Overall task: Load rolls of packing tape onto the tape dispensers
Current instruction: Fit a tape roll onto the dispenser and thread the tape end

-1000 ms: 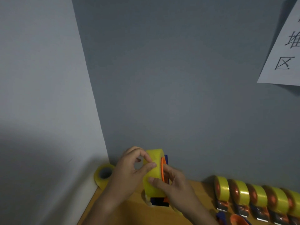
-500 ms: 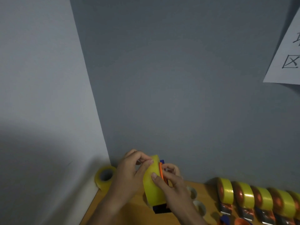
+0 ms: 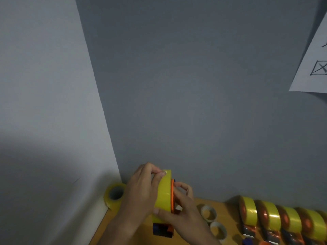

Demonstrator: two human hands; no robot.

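A yellow tape roll [image 3: 163, 191] sits on an orange and blue tape dispenser [image 3: 172, 198] held upright above the wooden table [image 3: 228, 207]. My left hand [image 3: 141, 190] wraps the roll's left side, its fingertips pinching at the top of the roll. From the right, my right hand [image 3: 182, 209] grips the dispenser, thumb under the roll. The dispenser's dark lower end [image 3: 161, 229] shows below the hands. A spare yellowish tape roll [image 3: 115, 194] lies at the table's left corner against the wall.
A row of several loaded dispensers with yellow rolls [image 3: 276, 218] lines the back right. Two empty cardboard cores [image 3: 208, 213] lie right of my hands. Grey walls close the corner, and a paper sign [image 3: 315, 64] hangs at the upper right.
The view has tilted down and left a little. My left fingers have climbed from the roll's face to its top edge; my right hand has slid lower on the dispenser.
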